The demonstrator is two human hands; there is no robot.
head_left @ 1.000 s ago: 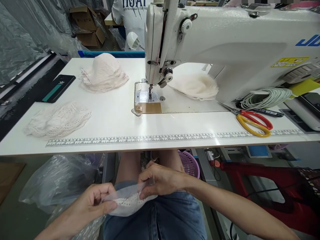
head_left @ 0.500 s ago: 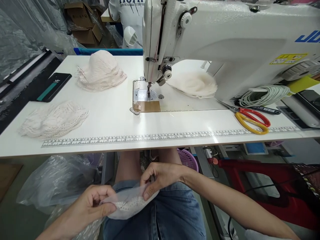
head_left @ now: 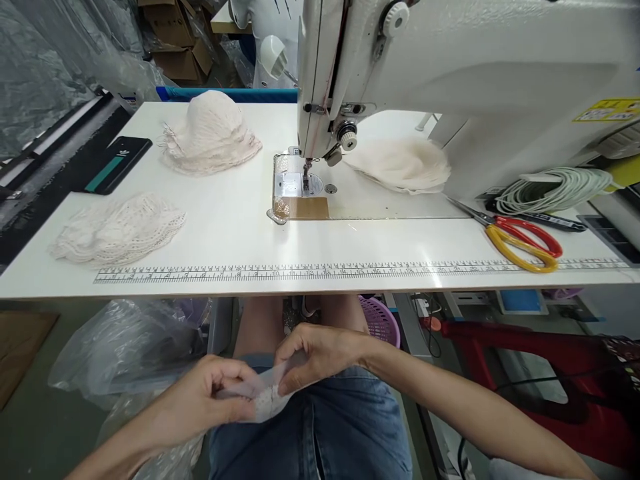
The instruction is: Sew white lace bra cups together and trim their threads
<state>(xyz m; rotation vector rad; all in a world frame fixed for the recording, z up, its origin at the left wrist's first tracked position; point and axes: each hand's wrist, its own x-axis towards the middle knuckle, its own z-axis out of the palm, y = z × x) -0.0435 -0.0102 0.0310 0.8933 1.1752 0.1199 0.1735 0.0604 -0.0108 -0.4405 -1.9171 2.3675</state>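
My left hand point(head_left: 213, 395) and right hand point(head_left: 323, 353) have their fingers clamped on a translucent white, lace-patterned fabric piece point(head_left: 266, 404), below the flat white counter point(head_left: 225, 233). Handling is partway (my judgement): piece bunched, unreleased; finished portion indeterminable.

In front of and lower than the flat white tabletop point(head_left: 240, 240), the bare left hand point(head_left: 216, 393) and bare right hand point(head_left: 320, 353) pinched close together, thumbs against fingers, both bare forearms angling inward.

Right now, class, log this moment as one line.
left hand: pinching pale fabric | right hand: pinching same fabric | scissors: on table
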